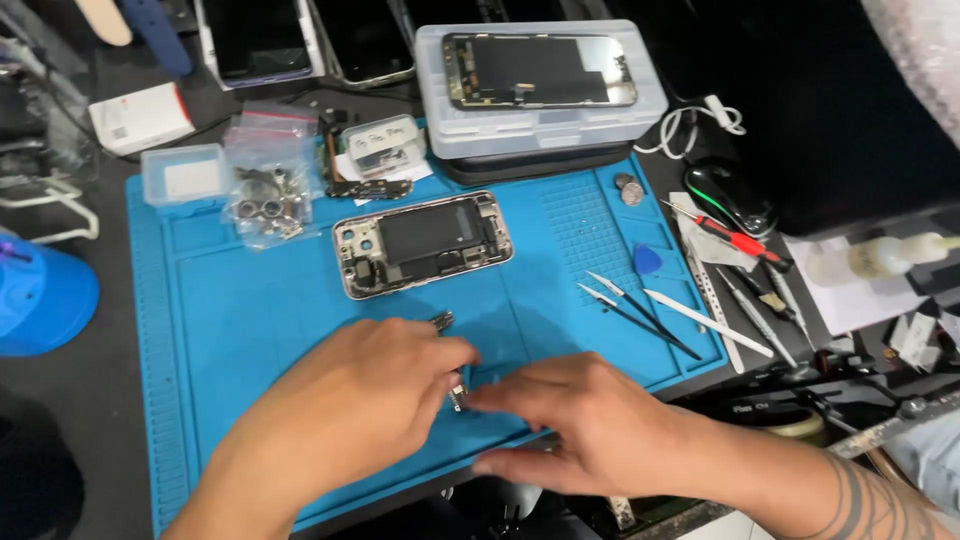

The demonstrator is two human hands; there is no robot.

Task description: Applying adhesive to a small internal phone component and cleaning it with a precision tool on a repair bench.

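Both hands are meeting low on the blue mat: the left hand and the right hand are pinching together a small metal part between their fingertips. Just beyond this grip the opened phone is lying.

A small metal part, silver and dark, sits pinched between the fingertips of both hands, low over the blue mat. Another small dark part lies on the mat just above the pinch, beyond the knuckles.
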